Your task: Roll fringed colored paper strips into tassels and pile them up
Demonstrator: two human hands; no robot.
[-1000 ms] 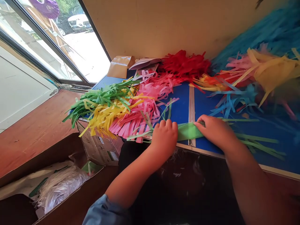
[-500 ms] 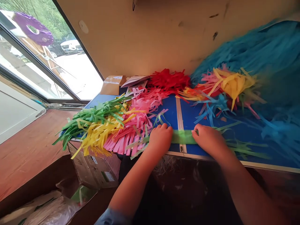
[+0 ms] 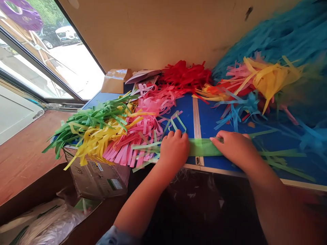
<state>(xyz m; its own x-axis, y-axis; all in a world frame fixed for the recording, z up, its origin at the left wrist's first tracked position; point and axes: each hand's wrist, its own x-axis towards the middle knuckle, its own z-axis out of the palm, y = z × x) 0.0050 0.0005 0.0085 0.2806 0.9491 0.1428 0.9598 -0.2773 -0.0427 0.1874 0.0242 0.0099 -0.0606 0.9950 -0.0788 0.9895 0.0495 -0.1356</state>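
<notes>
A green tissue-paper tassel (image 3: 203, 147) lies stretched flat across the front of the blue table (image 3: 212, 117), its solid middle band showing between my hands. My left hand (image 3: 175, 148) is closed on the band's left end, with cut strips fanning out past it to the left. Closed on the right end is my right hand (image 3: 231, 144), thumb and forefinger pinching the edge; more fringe spreads beyond it. Just left of my left hand are pink fringe (image 3: 150, 119), yellow fringe (image 3: 99, 139) and green fringe (image 3: 94, 117).
Red fringe (image 3: 185, 76) lies by the wall. A mixed pile with yellow strips (image 3: 272, 80) sits at right, before a large blue heap (image 3: 268, 37). An envelope (image 3: 112, 81) rests at the back left. Below the left edge stands a cardboard box (image 3: 94, 178).
The view has shifted slightly. My right hand has moved a little to the right along the green band, so more of the band shows between my hands. Both hands keep their hold.
</notes>
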